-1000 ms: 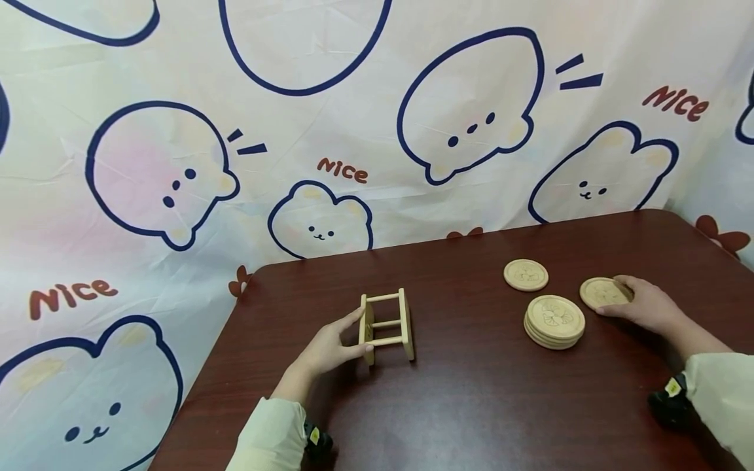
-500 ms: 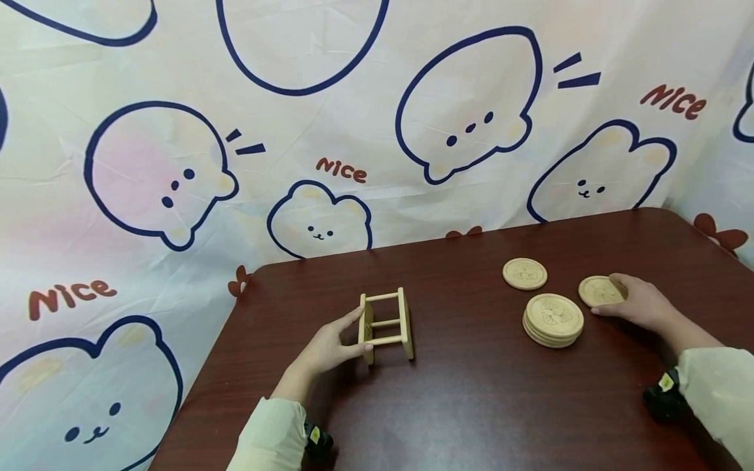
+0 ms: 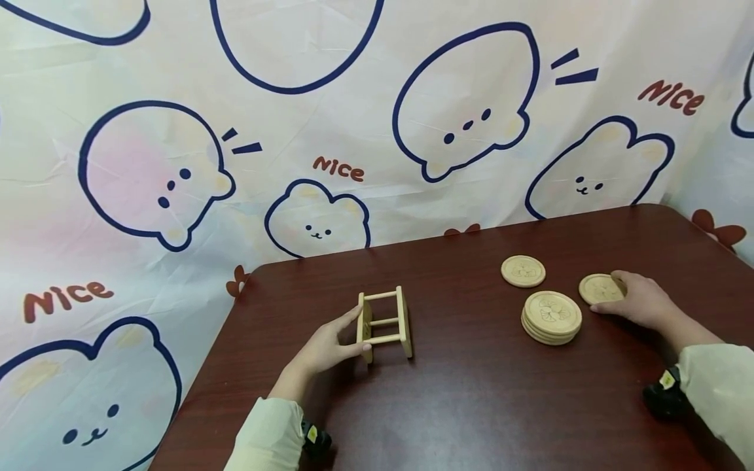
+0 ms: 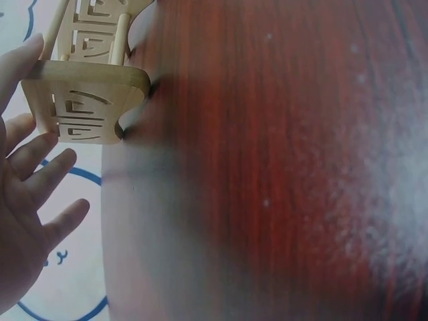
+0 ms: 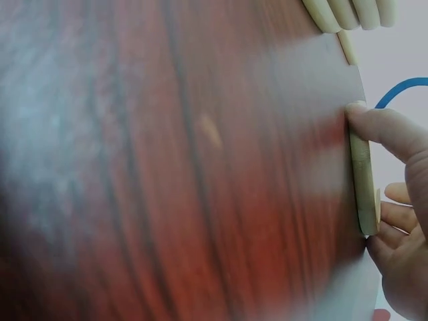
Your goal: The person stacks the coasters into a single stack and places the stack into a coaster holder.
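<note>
My left hand (image 3: 324, 350) holds a small wooden coaster rack (image 3: 404, 324) by its left side panel, thumb in front and forefinger behind. In the left wrist view the carved slots of that panel (image 4: 90, 114) show, and the other fingers are spread beside it. Over on the right, my right hand (image 3: 645, 301) grips a round wooden coaster (image 3: 599, 288) at its right edge, thumb and fingers on opposite sides. The right wrist view shows this coaster (image 5: 362, 170) edge-on, low at the table. A stack of coasters (image 3: 552, 317) stands just left of it.
Behind the stack, a single coaster (image 3: 523, 271) lies flat. The dark brown table (image 3: 459, 392) has rounded far corners. A white cloth with printed bears (image 3: 330, 124) hangs right behind its back edge.
My right hand has shifted slightly left on the coaster, which has barely moved. The left hand and the rack are as before. The head view has drifted a little.
</note>
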A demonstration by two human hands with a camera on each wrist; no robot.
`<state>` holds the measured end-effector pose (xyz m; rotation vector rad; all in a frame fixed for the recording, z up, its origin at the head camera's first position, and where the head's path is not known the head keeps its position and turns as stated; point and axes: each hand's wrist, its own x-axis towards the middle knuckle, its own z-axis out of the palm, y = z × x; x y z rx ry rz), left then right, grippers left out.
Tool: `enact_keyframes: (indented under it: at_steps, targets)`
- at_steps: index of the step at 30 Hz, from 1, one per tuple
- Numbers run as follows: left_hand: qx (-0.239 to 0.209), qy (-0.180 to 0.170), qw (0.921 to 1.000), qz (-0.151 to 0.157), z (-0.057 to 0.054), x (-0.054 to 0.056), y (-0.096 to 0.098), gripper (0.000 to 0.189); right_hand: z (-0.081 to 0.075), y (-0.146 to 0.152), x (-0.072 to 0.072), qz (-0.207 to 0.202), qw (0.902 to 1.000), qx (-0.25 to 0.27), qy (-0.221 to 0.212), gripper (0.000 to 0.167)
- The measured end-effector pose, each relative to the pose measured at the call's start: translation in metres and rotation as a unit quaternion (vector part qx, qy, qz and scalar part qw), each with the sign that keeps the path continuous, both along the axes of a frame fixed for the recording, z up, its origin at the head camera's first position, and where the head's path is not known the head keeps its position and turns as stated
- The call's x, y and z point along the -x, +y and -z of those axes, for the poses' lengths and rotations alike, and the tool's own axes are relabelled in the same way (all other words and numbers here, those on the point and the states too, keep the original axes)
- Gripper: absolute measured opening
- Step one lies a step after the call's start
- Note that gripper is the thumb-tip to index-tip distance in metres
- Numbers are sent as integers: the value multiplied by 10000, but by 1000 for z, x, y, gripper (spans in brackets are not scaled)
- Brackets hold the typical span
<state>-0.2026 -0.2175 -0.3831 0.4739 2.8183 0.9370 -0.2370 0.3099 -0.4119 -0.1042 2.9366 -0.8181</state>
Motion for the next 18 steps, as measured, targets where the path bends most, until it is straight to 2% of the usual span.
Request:
enact_keyframes:
  at_steps: [11, 18]
  targets:
    - [-114, 81, 9998, -116, 1, 0, -4, 76, -6, -3, -5, -8, 10000, -10, 83, 104]
    - [-47, 64, 9999, -103, 3, 1, -2, 76, -10, -5, -16, 1, 9993, -112, 352, 98]
